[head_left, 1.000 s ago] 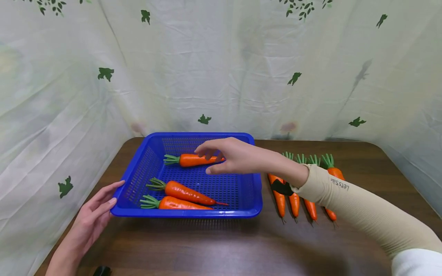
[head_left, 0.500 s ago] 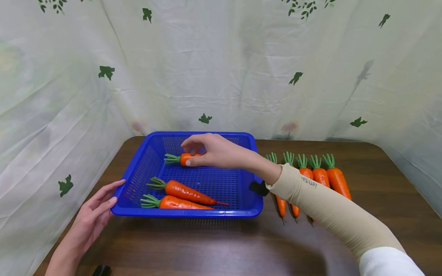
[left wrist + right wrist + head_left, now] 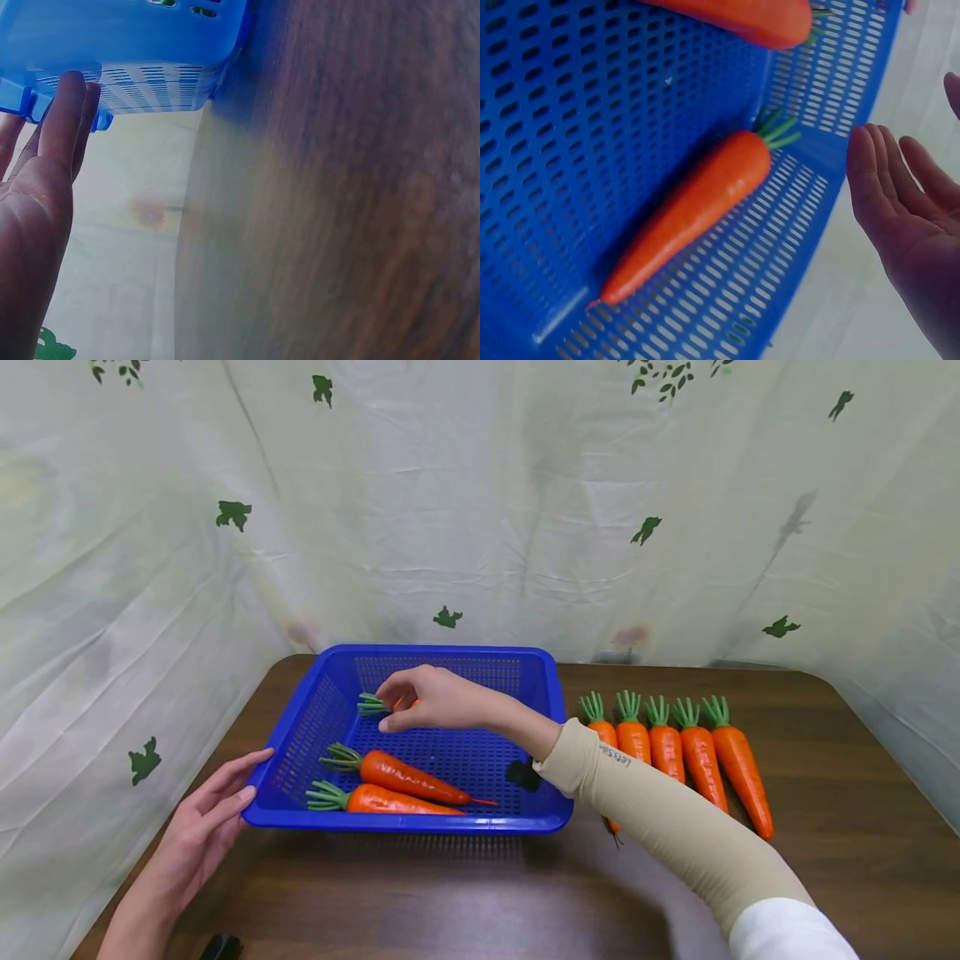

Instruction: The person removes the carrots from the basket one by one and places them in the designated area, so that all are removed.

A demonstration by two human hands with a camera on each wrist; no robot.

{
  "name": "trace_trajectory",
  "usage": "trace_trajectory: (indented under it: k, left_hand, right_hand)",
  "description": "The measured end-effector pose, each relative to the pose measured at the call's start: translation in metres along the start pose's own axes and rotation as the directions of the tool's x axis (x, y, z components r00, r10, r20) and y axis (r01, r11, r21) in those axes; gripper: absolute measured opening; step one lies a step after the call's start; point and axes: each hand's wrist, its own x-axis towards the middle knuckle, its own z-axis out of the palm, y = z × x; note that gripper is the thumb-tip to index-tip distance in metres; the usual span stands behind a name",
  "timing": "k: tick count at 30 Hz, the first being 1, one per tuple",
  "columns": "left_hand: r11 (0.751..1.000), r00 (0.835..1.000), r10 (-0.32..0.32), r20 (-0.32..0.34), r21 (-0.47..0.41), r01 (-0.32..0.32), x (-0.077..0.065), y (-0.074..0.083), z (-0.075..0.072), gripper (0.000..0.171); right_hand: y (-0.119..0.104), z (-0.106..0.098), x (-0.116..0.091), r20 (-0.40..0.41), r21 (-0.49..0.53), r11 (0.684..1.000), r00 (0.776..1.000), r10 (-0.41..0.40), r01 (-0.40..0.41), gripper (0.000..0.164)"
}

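Observation:
A blue plastic basket (image 3: 412, 821) with slotted walls stands on the brown table. Two orange carrots, an upper one (image 3: 412, 779) and a lower one (image 3: 397, 802), lie along its near side with green tops to the left. Toward the back wall lies another carrot (image 3: 690, 210), mostly hidden in the head view by my right hand (image 3: 442, 697). That hand hovers above it, fingers loosely bent, with nothing in its grasp; the right wrist view shows a gap between them. My left hand (image 3: 197, 835) touches the basket's near left corner, its fingers (image 3: 64, 124) straight against the outside.
Several more carrots (image 3: 701, 760) lie side by side on the table right of the basket, tops pointing away, partly covered by my right sleeve (image 3: 667, 827). A pale curtain (image 3: 480, 510) hangs behind the table. A small black object (image 3: 222, 946) shows at the bottom edge.
My right hand has moved left over the back carrot, toward its green top, and the forearm has uncovered more carrots on the table. My left hand stays at the basket corner.

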Motion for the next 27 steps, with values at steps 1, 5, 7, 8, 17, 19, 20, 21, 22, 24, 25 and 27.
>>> trace_trajectory:
  k: [1,5,7,8,17,19,20,21,22,24,25,27]
  left_hand:
    - [1.0,1.0,-0.002,-0.001,0.002,0.002,0.0,0.0,0.0,0.047]
    - [1.0,1.0,-0.011,-0.005,0.011,0.011,0.001,0.001,0.001,0.047]
    - [1.0,1.0,-0.008,-0.003,0.012,0.009,0.001,0.001,0.001,0.047]
    - [1.0,1.0,-0.005,-0.002,0.013,0.005,0.001,0.001,0.001,0.047]
    - [1.0,1.0,0.003,0.004,0.0,-0.003,0.002,0.002,0.002,0.046]
    - [1.0,1.0,0.012,0.011,-0.01,-0.012,0.002,0.001,0.001,0.046]
    - [1.0,1.0,0.018,0.015,-0.015,-0.018,0.002,0.001,0.001,0.046]
    - [1.0,1.0,0.02,0.017,-0.014,-0.02,0.002,0.001,0.001,0.046]
    - [1.0,1.0,0.019,0.015,-0.014,-0.019,0.002,0.0,0.001,0.046]
    - [1.0,1.0,0.014,0.01,-0.011,-0.014,0.001,0.0,0.0,0.046]
    - [1.0,1.0,0.007,0.005,-0.008,-0.007,0.001,0.0,0.0,0.046]
    - [1.0,1.0,-0.01,-0.006,0.006,0.01,0.001,0.0,0.0,0.046]
  right_hand:
    - [0.001,0.002,0.003,0.01,-0.005,1.0,1.0,0.005,-0.004,0.045]
    - [0.007,0.008,0.012,0.072,-0.009,1.0,0.997,0.02,-0.02,0.045]
    - [0.01,0.011,0.017,0.103,-0.011,1.0,0.995,0.02,-0.019,0.045]
    - [0.012,0.013,0.019,0.118,-0.017,1.0,0.993,0.017,-0.015,0.044]
    - [0.025,0.027,0.035,0.239,-0.044,0.998,0.97,-0.037,0.048,0.047]
    - [0.028,0.03,0.038,0.259,-0.051,0.998,0.965,-0.034,0.048,0.049]
    - [0.029,0.032,0.039,0.269,-0.055,0.997,0.963,-0.03,0.047,0.049]
    - [0.031,0.033,0.04,0.278,-0.06,0.997,0.96,-0.026,0.045,0.05]
    - [0.033,0.034,0.041,0.283,-0.066,0.997,0.959,-0.018,0.038,0.05]
    - [0.036,0.037,0.042,0.289,-0.078,0.997,0.957,-0.003,0.027,0.051]
    - [0.038,0.038,0.042,0.292,-0.082,0.996,0.956,0.006,0.019,0.051]
    - [0.04,0.04,0.042,0.296,-0.075,0.997,0.955,0.026,-0.004,0.053]
